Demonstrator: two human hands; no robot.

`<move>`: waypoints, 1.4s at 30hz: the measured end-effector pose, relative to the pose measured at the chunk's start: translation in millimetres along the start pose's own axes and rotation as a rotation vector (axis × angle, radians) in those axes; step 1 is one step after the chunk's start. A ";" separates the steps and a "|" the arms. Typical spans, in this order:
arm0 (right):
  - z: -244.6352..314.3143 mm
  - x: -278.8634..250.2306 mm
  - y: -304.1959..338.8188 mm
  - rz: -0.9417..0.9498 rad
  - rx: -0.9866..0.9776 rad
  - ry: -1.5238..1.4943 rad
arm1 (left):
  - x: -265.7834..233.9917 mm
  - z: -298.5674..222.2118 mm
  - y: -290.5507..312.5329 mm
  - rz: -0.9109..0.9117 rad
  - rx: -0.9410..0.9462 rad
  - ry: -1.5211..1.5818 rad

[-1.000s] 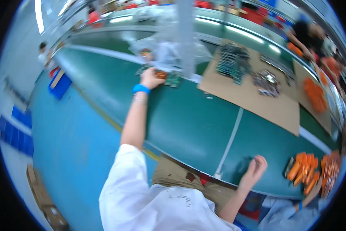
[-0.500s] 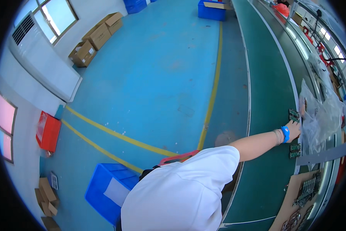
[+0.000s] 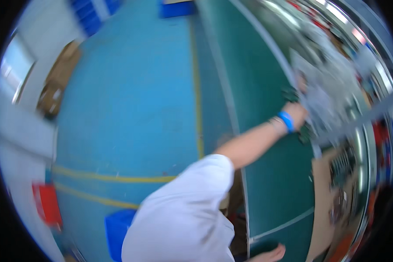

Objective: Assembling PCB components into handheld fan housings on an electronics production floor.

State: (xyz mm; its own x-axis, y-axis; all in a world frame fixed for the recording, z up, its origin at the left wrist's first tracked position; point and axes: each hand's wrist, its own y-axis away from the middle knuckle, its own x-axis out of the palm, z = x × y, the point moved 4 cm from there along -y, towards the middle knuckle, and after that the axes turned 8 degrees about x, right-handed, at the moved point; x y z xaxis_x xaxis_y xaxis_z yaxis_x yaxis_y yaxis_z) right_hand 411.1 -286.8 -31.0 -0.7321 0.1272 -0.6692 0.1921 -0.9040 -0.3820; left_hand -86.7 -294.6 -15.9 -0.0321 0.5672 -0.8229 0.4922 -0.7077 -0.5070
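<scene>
My left hand (image 3: 296, 115), wearing a blue wristband (image 3: 286, 122), reaches across the green bench top (image 3: 271, 161) to its far edge. One small green circuit board (image 3: 290, 94) lies just beyond the hand, and another green board (image 3: 305, 133) is beside it on the nearer side. Motion blur smears the left fingers, so what they hold, if anything, does not show. At the bottom edge, part of my right hand (image 3: 273, 254) appears low over the bench with its fingers stretched out and nothing visible in them.
Clear plastic bags (image 3: 325, 94) hang over the bench's far edge, beside a grey metal bar (image 3: 358, 122). A cardboard sheet (image 3: 321, 196) carries metal parts (image 3: 341, 168). On the floor stand a blue bin (image 3: 119, 231), a red box (image 3: 47, 204) and cardboard boxes (image 3: 59, 81).
The view has swung right, shifting the bench leftward in the picture. My left hand stays by the circuit boards. My right hand has come into view at the bottom.
</scene>
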 end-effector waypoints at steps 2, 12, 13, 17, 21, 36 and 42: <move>-31.0 19.2 -7.0 0.131 -0.038 -0.077 | -22.6 34.2 23.4 -0.002 -0.042 -0.014; 13.4 3.2 11.6 0.080 0.221 -0.123 | 10.2 16.8 10.8 -0.028 0.087 -0.173; 14.0 1.7 11.3 0.068 0.229 -0.122 | 8.7 16.5 11.4 -0.025 0.057 -0.162; 18.2 0.8 12.0 0.083 0.232 -0.147 | 9.0 22.9 13.1 -0.014 0.049 -0.201; 21.9 2.4 12.7 0.043 0.232 -0.177 | 10.3 30.1 14.4 -0.002 0.016 -0.196; 19.5 2.8 11.4 0.016 0.201 -0.187 | 10.6 28.7 10.9 -0.040 0.050 -0.175; 17.4 2.2 13.1 0.049 0.223 -0.217 | 3.5 25.1 14.1 -0.010 0.042 -0.170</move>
State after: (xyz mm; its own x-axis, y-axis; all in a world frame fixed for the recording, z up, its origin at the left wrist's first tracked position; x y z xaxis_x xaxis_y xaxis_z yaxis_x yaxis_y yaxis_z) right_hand 400.6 -305.5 -26.4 -0.8525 0.0133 -0.5225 0.0997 -0.9772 -0.1876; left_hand -101.7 -313.2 -32.3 -0.1854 0.4970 -0.8477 0.4547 -0.7214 -0.5224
